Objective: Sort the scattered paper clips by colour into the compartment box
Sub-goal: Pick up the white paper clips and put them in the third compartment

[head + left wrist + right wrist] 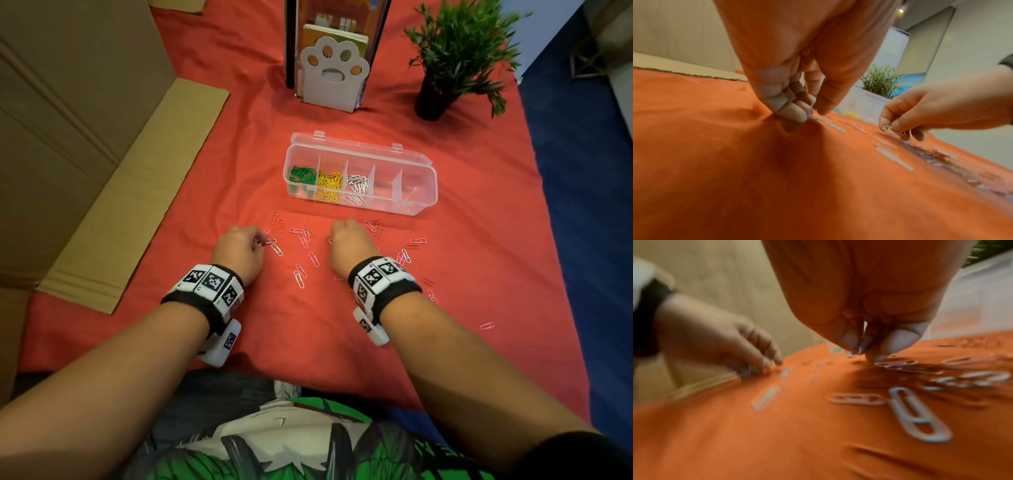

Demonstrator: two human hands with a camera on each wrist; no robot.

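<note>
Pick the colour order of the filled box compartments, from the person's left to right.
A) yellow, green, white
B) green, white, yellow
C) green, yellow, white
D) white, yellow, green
C: in the compartment box, green clips lie leftmost, then yellow clips, then white clips.

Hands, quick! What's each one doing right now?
Left hand: fingers pinching a paper clip at the cloth.
Right hand: fingertips pinching pale clips.

Black wristbands (205, 305) carry white coded marker blocks; green printed shirt (308, 445).
</note>
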